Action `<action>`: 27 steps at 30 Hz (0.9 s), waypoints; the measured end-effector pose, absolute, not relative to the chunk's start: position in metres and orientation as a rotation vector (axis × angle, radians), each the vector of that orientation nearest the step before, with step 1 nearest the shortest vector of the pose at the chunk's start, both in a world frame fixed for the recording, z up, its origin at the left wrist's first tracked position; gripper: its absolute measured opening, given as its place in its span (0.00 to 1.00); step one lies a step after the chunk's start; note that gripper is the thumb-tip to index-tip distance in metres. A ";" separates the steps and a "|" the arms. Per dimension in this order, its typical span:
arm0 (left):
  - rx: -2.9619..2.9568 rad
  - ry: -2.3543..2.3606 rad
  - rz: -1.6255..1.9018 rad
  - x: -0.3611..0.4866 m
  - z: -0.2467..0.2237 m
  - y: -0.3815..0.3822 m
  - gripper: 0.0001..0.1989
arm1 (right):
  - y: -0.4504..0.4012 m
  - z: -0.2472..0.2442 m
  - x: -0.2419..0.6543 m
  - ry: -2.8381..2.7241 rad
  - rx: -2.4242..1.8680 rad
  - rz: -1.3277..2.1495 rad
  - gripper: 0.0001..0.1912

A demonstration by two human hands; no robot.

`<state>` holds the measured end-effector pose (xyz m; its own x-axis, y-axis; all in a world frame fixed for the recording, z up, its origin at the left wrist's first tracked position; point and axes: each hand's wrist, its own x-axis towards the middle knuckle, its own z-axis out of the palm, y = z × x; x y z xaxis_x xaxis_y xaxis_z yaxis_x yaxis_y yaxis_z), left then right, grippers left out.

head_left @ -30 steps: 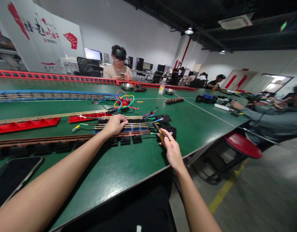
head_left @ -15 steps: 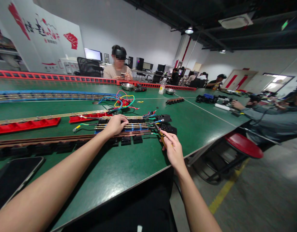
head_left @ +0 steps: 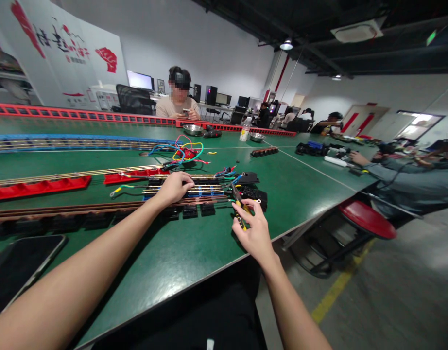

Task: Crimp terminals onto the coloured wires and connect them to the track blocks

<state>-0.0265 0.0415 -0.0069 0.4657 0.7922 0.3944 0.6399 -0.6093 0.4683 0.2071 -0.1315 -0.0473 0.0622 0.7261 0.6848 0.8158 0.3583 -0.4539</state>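
Observation:
My left hand (head_left: pixel 175 187) rests over the thin metal bars (head_left: pixel 205 188) of a blue-based track section; its fingers are curled together, and what they pinch is hidden. My right hand (head_left: pixel 255 231) has its fingers spread around yellow-handled pliers (head_left: pixel 241 210), without a closed grip on them. The pliers' dark jaws point away from me, at the right ends of the bars, beside short coloured wires (head_left: pixel 235 179). A small ring terminal (head_left: pixel 258 201) shows just beyond my right fingers. Black end pieces (head_left: pixel 249 178) lie by the bar ends.
Copper-coloured bars (head_left: pixel 81 210) on black supports run along the left. Beyond are red trays (head_left: pixel 42 187), looped wires (head_left: pixel 189 154), a metal bowl (head_left: pixel 192 130) and a bottle (head_left: pixel 245 130). A phone (head_left: pixel 23 267) lies near left. People sit across and at right; a red stool (head_left: pixel 368 219) stands right.
My right hand has opened from its closed hold on the pliers and shifted slightly toward me. The pliers have turned, and the blue wire's ring end has moved. My left hand is almost unchanged.

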 end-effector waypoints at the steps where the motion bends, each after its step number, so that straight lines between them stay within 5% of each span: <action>1: 2.463 1.231 0.865 -0.026 -0.007 0.041 0.10 | -0.131 -0.048 0.207 -1.706 -1.384 -0.158 0.21; 18: 2.512 1.227 0.863 -0.025 -0.006 0.039 0.11 | -0.132 -0.052 0.207 -1.817 -1.431 -0.326 0.26; 27: 2.588 1.217 0.849 -0.024 -0.005 0.038 0.11 | -0.133 -0.050 0.205 -1.697 -1.381 -0.178 0.20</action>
